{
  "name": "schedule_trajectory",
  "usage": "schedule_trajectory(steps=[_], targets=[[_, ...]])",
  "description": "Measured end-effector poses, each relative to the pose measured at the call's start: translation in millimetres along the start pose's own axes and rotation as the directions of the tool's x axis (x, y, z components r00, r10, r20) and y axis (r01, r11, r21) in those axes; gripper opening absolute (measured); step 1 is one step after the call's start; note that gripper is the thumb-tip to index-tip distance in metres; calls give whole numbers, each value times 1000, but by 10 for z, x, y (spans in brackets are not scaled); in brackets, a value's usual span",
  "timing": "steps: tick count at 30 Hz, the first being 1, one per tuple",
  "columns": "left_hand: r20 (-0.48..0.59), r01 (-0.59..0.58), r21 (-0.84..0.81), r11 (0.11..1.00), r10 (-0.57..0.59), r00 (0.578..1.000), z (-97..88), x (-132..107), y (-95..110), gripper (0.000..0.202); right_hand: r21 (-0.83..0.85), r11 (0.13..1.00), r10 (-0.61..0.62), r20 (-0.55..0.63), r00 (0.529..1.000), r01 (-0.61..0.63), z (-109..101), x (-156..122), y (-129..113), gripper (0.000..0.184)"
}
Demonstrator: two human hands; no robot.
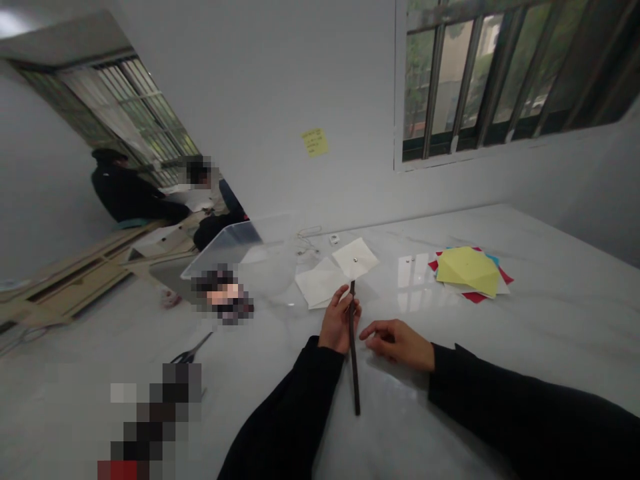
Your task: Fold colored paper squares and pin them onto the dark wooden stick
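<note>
My left hand (334, 325) is closed around the upper part of a thin dark stick (355, 377), which slants slightly as its lower end points toward me. At the stick's top is a square of white paper (367, 259), with a small shiny pin or bead at its centre. How the paper is joined to the stick is hidden behind it. Just right of the stick, my right hand (403, 343) hovers with bent fingers, thumb and forefinger apart and nothing visible between them. More white paper (320, 285) lies on the marble-look table (565, 320) behind my left hand.
A pile of coloured paper (467, 270), yellow on top, lies at the right. Scissors (193, 352) rest on the left, near a clear plastic bin (225, 243). A small white object (335, 239) and thin wire are near the wall. Two people sit far left.
</note>
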State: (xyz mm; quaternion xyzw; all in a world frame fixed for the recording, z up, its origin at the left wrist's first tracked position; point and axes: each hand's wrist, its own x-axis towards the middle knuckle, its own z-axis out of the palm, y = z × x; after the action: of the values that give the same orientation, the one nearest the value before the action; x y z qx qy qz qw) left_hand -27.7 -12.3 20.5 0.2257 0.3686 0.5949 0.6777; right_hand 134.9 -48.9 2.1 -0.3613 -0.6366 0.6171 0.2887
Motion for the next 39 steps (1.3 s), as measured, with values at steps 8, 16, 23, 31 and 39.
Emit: schedule_trajectory(steps=[8, 16, 23, 31, 39], targets=[[164, 3, 193, 981, -35, 986, 103, -151, -221, 40, 47, 994, -98, -77, 992, 102, 41, 24, 1, 47], [173, 83, 82, 993, -96, 980, 60, -66, -135, 32, 80, 997, -29, 316, 948, 4, -8, -50, -3, 47], [186, 66, 90, 994, -81, 979, 68, -75, -99, 27, 60, 995, 42, 496, 867, -82, -12, -102, -51, 42], [169, 29, 92, 995, -45, 985, 34, -42, -105, 24, 292, 949, 41, 262, 964, -120, -90, 1, 24, 44], [169, -14, 119, 993, -7, 986, -68, 79, -102, 33, 643, 766, 99, -76, 992, -27, -262, 440, 36, 30]])
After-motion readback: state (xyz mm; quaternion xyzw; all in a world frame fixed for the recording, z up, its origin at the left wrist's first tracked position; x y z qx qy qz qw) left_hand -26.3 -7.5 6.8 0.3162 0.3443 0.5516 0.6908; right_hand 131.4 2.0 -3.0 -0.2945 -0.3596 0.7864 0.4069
